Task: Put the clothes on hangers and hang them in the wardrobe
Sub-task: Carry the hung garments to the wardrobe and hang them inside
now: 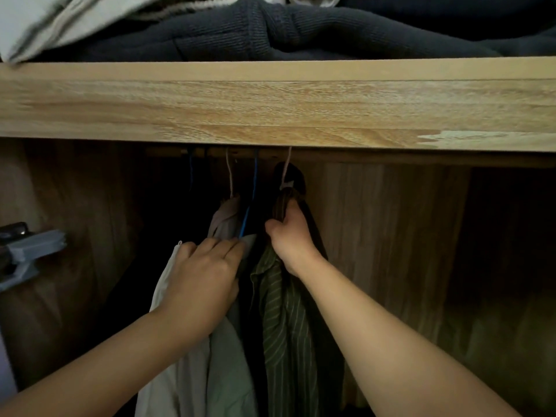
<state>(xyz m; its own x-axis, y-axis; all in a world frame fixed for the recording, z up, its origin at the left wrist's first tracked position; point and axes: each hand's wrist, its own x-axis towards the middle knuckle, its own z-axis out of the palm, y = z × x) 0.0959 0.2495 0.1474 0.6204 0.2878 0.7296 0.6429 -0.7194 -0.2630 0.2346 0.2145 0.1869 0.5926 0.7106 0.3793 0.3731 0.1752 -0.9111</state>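
Clothes already on hangers are seen at the centre of the view, hung below the wardrobe rail. Nearest, at about seven o'clock, the pale shirt (186,371) is pressed aside by the left hand (204,284), whose fingers lie fairly straight against the cloth beside the blue hanger (248,215); nothing is seen to be pinched by it. Just to the right, toward five o'clock of the rail, the green striped shirt (285,320) is held near its collar by the right hand (288,236), the fingers curled round the bunched fabric under a whitish hanger hook (285,170).

Farther up, at twelve o'clock, the rail (168,152) is half hidden by the wooden shelf edge (270,103), so whether the hook is fully seated cannot be told. Above it, dark knitwear (270,31) is piled on the shelf.

A slip is judged likely if the collar is released before the hook is over the rail: shirt and hanger would fall. Neighbouring hangers could be tangled, or the pale shirt dragged off its shoulders, by a sideways push.
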